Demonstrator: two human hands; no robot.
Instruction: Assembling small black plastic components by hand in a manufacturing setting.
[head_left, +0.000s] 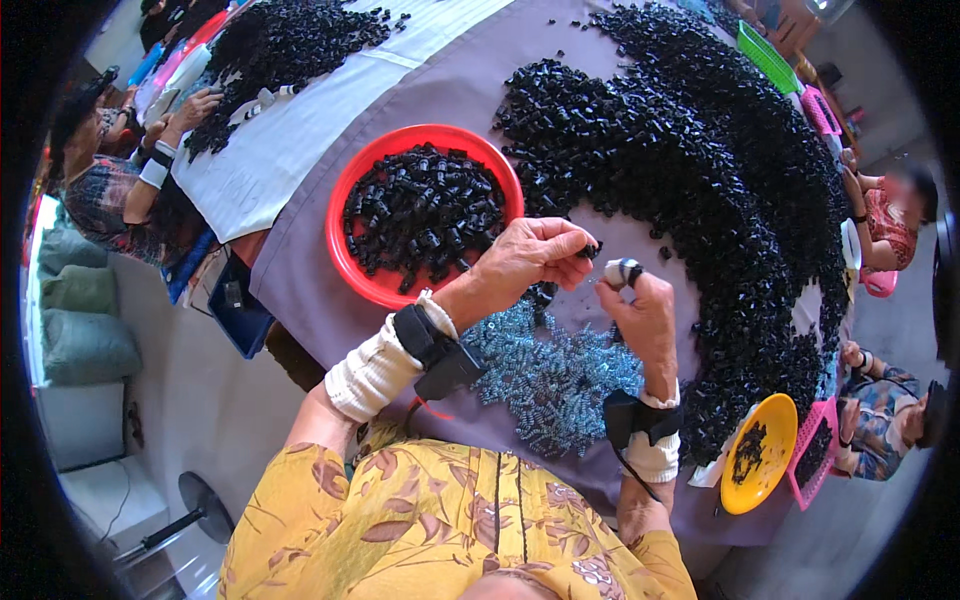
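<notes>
My left hand (535, 258) pinches a small black plastic part (592, 249) between thumb and fingertips, just right of a red basin (340, 245) heaped with similar black parts (425, 210). Close by on the right, my right hand (645, 312) is closed with thumb and forefinger together and white-and-dark tape around one finger. Whatever it holds is too small to make out. The two hands are slightly apart, above the purple cloth. Below them lies a loose pile of small bluish metal springs (560, 380). A few black parts lie between the springs and my left hand.
A large mound of black parts (690, 190) curves around the right side. At the right edge are a yellow bowl (778, 430) and a pink basket (815, 455); a green basket (765, 60) stands far off. Other people sit left and right. Another black heap (280, 50) covers the far-left table.
</notes>
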